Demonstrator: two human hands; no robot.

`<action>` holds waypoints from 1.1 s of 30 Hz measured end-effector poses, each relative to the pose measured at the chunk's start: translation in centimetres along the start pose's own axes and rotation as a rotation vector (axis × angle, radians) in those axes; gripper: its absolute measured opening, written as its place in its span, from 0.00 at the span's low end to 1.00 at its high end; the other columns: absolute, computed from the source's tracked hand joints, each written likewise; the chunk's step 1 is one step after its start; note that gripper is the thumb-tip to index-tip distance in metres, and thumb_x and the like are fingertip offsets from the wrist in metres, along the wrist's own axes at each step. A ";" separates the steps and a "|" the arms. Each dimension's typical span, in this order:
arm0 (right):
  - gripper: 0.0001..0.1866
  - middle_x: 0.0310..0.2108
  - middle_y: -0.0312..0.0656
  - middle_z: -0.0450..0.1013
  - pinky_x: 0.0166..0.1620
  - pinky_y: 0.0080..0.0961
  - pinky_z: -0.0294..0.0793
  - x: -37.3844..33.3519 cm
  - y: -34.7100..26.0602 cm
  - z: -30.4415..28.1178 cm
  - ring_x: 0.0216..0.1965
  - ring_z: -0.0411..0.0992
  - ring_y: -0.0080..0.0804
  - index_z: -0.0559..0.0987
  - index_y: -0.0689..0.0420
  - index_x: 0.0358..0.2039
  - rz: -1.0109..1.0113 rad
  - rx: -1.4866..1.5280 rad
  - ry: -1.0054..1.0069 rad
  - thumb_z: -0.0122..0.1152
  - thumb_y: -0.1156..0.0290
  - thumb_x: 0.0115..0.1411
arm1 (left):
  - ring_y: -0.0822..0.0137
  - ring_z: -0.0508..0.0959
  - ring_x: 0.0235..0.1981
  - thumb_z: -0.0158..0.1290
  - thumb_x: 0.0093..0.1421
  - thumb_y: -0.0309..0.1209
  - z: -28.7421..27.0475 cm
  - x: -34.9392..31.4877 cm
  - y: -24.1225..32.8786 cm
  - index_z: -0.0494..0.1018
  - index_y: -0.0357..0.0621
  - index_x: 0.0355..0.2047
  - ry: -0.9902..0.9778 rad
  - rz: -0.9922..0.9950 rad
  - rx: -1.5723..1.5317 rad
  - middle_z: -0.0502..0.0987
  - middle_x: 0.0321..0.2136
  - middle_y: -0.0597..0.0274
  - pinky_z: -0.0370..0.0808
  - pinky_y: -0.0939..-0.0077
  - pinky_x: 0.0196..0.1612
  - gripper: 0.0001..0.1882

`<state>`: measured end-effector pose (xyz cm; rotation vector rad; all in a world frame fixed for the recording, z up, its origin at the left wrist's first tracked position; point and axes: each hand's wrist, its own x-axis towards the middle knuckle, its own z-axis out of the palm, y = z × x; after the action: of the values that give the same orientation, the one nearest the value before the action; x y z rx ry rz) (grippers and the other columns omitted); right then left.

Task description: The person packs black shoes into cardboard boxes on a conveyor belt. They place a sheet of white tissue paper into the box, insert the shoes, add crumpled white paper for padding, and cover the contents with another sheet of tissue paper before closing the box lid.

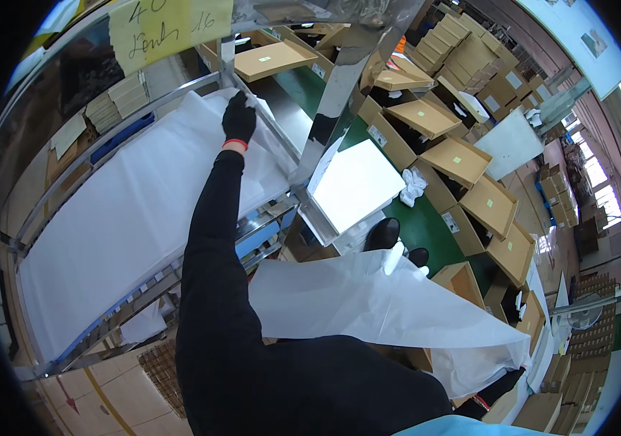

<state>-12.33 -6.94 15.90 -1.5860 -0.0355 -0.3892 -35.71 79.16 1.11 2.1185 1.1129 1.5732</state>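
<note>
My left hand, in a black glove with a red band at the wrist, reaches to the far right corner of a broad pile of white tissue paper on a metal rack. Its fingers look closed on the paper there, though the dark glove hides the fingertips. Low at the right, my right hand, also gloved in black, grips the corner of a loose white tissue sheet. That sheet stretches leftward across my front. Just beyond it are black shoes with white material at their ends, partly covered by the sheet.
A green conveyor carries a row of open brown shoe boxes. Bright white sheets lie in a tray beside the rack's shiny metal post. Crumpled white paper lies on the belt. Stacked cartons stand farther off, near a person in orange.
</note>
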 end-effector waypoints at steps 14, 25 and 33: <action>0.25 0.39 0.39 0.70 0.43 0.27 0.70 -1.5 0.3 0.1 0.39 0.69 0.31 0.71 0.57 0.47 0.015 0.027 0.089 0.55 0.49 0.61 | 0.60 0.74 0.44 0.52 0.60 0.48 0.5 0.5 2.0 0.68 0.41 0.47 -0.172 -0.895 -1.257 0.71 0.42 0.55 0.74 0.64 0.44 0.25; 0.24 0.35 0.37 0.70 0.40 0.25 0.70 -1.1 0.3 2.1 0.35 0.69 0.28 0.73 0.56 0.43 0.038 0.047 0.082 0.55 0.47 0.60 | 0.66 0.73 0.45 0.45 0.66 0.40 -13.9 -6.8 16.6 0.61 0.41 0.58 0.271 -0.377 -0.930 0.69 0.50 0.56 0.70 0.72 0.46 0.24; 0.23 0.32 0.36 0.70 0.37 0.24 0.70 0.0 -1.4 2.5 0.32 0.69 0.26 0.75 0.55 0.40 0.014 0.074 0.055 0.55 0.46 0.60 | 0.66 0.74 0.37 0.46 0.61 0.32 -12.4 -18.2 24.6 0.72 0.36 0.42 -0.080 -0.163 -0.822 0.74 0.36 0.56 0.70 0.74 0.41 0.14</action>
<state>-12.16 -4.38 17.20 -1.5007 0.0039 -0.4160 -38.75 47.16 8.43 1.4760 0.4565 1.4927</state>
